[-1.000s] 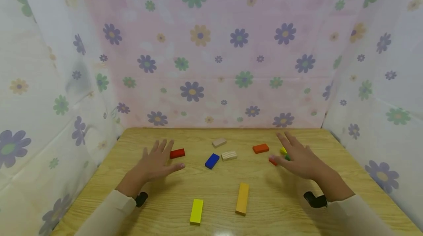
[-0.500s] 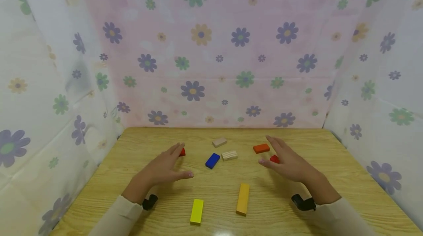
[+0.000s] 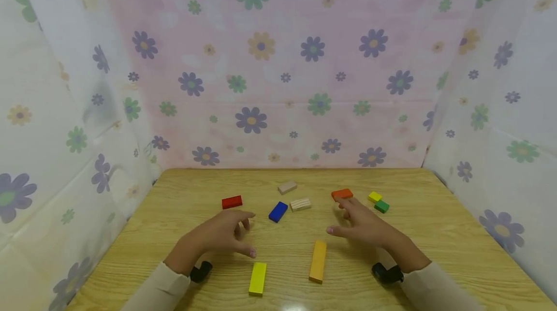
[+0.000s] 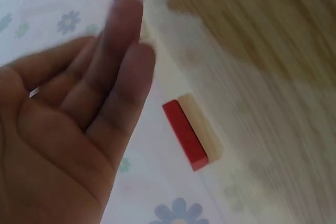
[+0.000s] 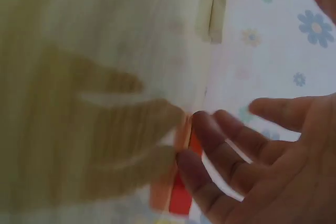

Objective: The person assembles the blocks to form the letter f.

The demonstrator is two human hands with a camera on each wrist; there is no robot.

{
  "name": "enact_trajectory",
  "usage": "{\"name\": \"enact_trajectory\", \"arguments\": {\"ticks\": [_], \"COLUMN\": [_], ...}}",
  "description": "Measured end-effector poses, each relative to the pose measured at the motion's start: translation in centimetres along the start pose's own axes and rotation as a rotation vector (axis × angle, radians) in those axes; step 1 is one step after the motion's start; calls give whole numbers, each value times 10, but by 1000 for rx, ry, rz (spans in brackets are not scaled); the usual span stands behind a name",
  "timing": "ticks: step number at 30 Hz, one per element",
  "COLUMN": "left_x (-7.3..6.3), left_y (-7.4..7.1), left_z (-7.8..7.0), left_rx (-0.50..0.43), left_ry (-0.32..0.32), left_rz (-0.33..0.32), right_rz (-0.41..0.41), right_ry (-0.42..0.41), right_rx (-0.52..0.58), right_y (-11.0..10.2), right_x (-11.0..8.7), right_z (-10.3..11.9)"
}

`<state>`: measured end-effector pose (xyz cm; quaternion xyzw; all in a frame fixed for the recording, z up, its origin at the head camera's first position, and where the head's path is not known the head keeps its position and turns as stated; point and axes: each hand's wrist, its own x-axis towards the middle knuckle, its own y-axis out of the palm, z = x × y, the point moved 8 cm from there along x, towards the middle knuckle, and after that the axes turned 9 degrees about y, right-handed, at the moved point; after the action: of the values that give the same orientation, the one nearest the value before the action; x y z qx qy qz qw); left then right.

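My left hand hovers over the left middle of the table, holding nothing, its fingers loosely bent and thumb apart. Beyond it lies a red block, also below the fingers in the left wrist view. The long yellow block lies close in front of its thumb. My right hand, likewise holding nothing, hovers at the right with relaxed fingers; its fingertips overlap the near edge of an orange-red block. Between the hands, nearer the front, a long orange block lies flat.
A blue block and two bare wooden blocks, one striped and one plain, lie mid-table. Small yellow and green blocks sit at the right. Flowered cloth walls the table's back and sides.
Both hands have come inward and nearer, their fingers bending more. The left red, yellow and green blocks are uncovered; the small red block at the right is now hidden behind the right hand.
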<state>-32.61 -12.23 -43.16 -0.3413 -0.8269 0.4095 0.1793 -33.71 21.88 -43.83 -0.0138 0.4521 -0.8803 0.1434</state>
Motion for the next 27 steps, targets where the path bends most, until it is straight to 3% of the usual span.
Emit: {"name": "enact_trajectory", "arguments": {"ticks": [8,12,21,27], "left_x": [-1,-3,-10,-11], "left_y": [12,20,29,28], "left_z": [-15,-20,-37,-46], "left_rx": [-103,-132,-95,-8], "left_ry": [75,64,70,84], "left_rz": [98,139,189,191], "right_rz": [77,109,161,177], "right_ry": [-25,-35,-76,-75], "right_rx": [-52,-75,-134,-148], "right_y": [16,21,28,29], "right_x": [-2,-5,-15,-20], "right_z": [14,20,35,43]}}
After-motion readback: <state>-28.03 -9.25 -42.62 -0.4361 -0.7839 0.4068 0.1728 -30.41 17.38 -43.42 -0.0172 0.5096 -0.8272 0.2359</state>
